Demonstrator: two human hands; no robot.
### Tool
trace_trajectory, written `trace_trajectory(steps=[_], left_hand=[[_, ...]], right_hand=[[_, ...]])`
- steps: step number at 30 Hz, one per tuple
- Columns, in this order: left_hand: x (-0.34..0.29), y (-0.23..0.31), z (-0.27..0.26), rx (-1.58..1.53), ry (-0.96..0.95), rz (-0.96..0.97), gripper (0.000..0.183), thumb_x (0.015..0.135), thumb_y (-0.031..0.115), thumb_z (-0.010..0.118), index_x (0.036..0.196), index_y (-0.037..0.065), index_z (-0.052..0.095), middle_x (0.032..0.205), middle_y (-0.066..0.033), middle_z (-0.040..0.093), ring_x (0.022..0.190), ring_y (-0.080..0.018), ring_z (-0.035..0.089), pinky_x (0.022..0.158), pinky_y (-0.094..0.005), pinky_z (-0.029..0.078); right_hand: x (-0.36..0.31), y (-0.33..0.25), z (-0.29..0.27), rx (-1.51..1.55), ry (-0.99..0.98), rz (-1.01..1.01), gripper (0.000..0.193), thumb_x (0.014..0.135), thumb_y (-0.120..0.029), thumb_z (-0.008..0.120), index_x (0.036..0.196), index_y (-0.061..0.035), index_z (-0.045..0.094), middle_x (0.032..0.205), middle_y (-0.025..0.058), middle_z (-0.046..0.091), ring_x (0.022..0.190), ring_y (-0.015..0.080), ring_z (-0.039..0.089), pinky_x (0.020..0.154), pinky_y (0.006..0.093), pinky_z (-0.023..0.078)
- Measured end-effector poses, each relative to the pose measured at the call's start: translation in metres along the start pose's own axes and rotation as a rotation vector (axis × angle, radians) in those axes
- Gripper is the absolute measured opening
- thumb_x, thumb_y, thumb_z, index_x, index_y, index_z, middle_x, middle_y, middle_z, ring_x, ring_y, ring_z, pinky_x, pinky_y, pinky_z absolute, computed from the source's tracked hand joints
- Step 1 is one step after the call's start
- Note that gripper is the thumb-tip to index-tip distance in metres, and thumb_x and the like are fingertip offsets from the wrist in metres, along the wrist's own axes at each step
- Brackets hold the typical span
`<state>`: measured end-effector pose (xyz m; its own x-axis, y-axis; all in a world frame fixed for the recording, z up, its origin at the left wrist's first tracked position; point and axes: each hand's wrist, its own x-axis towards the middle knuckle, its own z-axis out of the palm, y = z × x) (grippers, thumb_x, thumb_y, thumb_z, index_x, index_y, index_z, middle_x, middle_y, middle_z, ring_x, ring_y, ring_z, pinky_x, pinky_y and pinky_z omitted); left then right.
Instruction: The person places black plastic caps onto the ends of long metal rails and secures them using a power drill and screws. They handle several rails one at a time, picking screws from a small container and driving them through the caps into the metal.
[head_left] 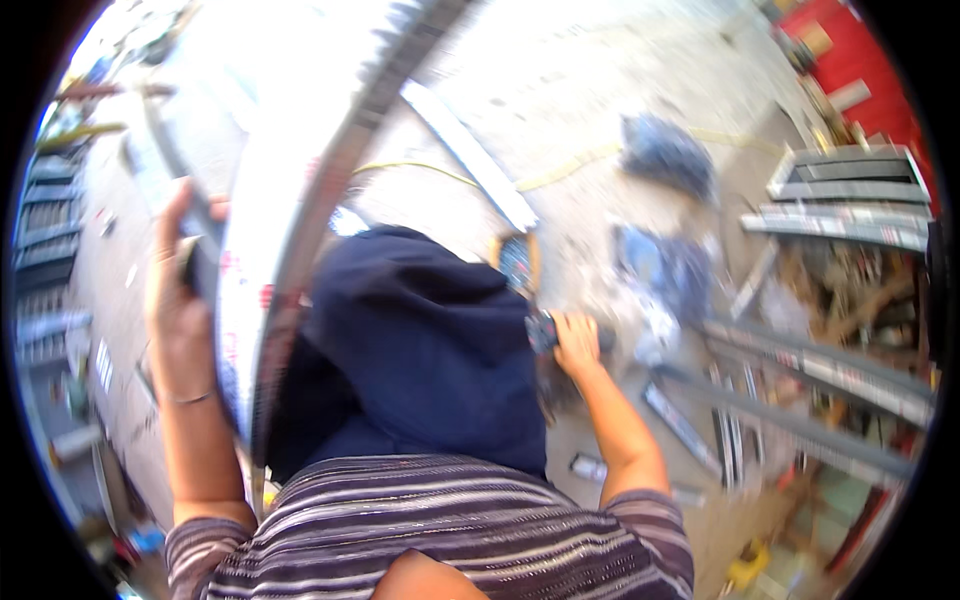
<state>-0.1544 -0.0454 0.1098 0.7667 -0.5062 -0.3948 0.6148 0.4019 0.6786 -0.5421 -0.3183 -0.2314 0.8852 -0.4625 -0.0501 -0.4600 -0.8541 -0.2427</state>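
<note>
A: Item one, the held piece; what, and where?

B: Long profile (345, 170), grey edge, white face; left of centre, slanting from beside the striped shirt (430, 500) past the dark trousers (430, 330) to the top of the view; whether it rests on the thigh, cannot tell.

A: Hands; state, and likely reason?

B: Left hand (182, 290), outer side, fingers curled round the profile's edge; presumably a steadying hold, so long a piece being apt to tip; right hand (577, 342), wrapped about a dark handheld tool (541, 332) beside the right thigh, apart from the profile; the left probably bears the balance alone.

A: Surroundings?

B: Floor (560, 70), pale; white strip (470, 155) lying beyond the knees; yellow-rimmed tray (517, 262) near its lower end; two bluish bundles, apparently plastic-wrapped, to the right; grey bars (825, 372) farther right, perhaps set aside to leave working room.

A: Markings?

B: Red print on the profile's white face; reddish marks on the grey bars; all too blurred to read; no maker's name made out.
</note>
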Motion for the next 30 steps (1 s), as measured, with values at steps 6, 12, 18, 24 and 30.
trace_trajectory(steps=[6,12,18,24,30], left_hand=[[-0.007,-0.008,0.012,0.135,-0.001,-0.033,0.035,0.083,0.030,0.073,0.095,-0.001,0.060,0.082,-0.0116,0.068,0.069,-0.0196,0.067,0.067,-0.0335,0.059],[-0.020,-0.015,0.006,0.044,-0.071,0.001,0.034,0.089,0.030,0.068,0.098,-0.001,0.059,0.087,-0.0159,0.068,0.078,-0.0226,0.069,0.067,-0.0320,0.059],[-0.041,-0.032,-0.012,-0.008,-0.187,-0.054,0.042,0.090,0.035,0.066,0.107,-0.001,0.052,0.094,-0.0156,0.065,0.087,-0.0250,0.069,0.072,-0.0343,0.059],[-0.076,-0.041,-0.038,0.316,-0.253,0.009,0.071,0.094,0.063,0.041,0.130,0.002,0.043,0.101,-0.0080,0.062,0.086,-0.0143,0.061,0.078,-0.0315,0.050],[-0.136,-0.030,-0.060,1.447,-0.621,0.270,0.077,0.068,0.034,0.081,0.125,0.000,0.042,0.102,-0.0191,0.062,0.093,-0.0395,0.063,0.079,-0.0434,0.051]], right_hand=[[-0.010,0.016,0.042,-0.156,-0.204,0.190,0.067,0.065,-0.014,0.076,0.126,-0.0072,0.048,0.114,0.0141,0.056,0.115,0.0316,0.049,0.103,0.0454,0.034],[0.106,0.038,-0.047,0.981,-0.141,0.252,0.062,0.091,-0.028,0.060,0.142,-0.0047,0.034,0.139,0.0186,0.042,0.130,0.0312,0.040,0.107,0.0455,0.033],[0.168,-0.169,-0.361,1.794,0.018,-0.726,0.111,0.077,-0.074,0.054,0.150,-0.0004,0.013,0.154,0.0189,0.021,0.143,0.0337,0.020,0.117,0.0456,0.020],[0.230,-0.103,-0.413,2.084,-0.199,-0.551,0.064,0.085,-0.009,0.067,0.136,0.0058,0.031,0.119,0.0151,0.050,0.117,0.0251,0.050,0.115,0.0364,0.030],[0.205,-0.173,-0.404,1.859,0.495,-0.419,0.048,0.073,-0.046,0.070,0.106,-0.0127,0.060,0.093,0.0088,0.060,0.082,0.0214,0.059,0.069,0.0324,0.053]])
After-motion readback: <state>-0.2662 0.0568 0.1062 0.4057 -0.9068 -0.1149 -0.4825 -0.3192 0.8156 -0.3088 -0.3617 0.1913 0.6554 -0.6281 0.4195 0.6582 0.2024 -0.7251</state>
